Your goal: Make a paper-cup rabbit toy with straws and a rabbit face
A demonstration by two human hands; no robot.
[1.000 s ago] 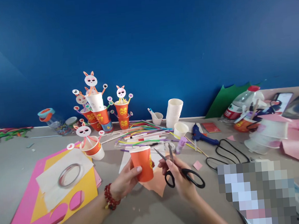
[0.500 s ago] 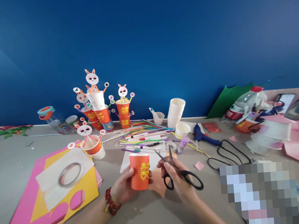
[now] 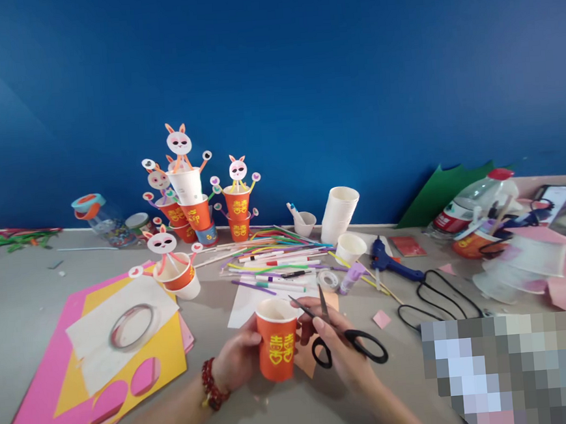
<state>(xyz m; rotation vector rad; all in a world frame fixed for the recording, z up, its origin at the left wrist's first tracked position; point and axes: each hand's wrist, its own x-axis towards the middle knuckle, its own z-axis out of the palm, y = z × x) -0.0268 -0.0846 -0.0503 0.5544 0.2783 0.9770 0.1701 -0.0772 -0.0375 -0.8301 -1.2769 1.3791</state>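
Note:
My left hand (image 3: 241, 354) is wrapped round a red paper cup (image 3: 270, 353) with yellow characters, its white rim up and tilted so part of the inside shows. A beaded bracelet (image 3: 211, 382) circles my left wrist. In my right hand (image 3: 340, 345) are black-handled scissors (image 3: 353, 342), blades parted and pointing up and away, close to the cup's right side. The fingers of my right hand come up near or against the cup; whether they touch it I cannot tell. Orange paper (image 3: 308, 357) lies partly hidden beneath my right hand.
Rabbit-faced cup figures (image 3: 182, 194) stand at back left. Pink and yellow sheets (image 3: 169, 351) with a tape roll (image 3: 132, 326) lie left. Pens and pipe cleaners (image 3: 277, 265) spread behind the cup. White cups (image 3: 341, 214), a glue gun (image 3: 389, 262) and a bottle (image 3: 468, 204) stand to the right.
The cup has moved right and slightly down, its rim now tipped toward me so the opening shows. The scissors stay in my right hand, now closer to the cup.

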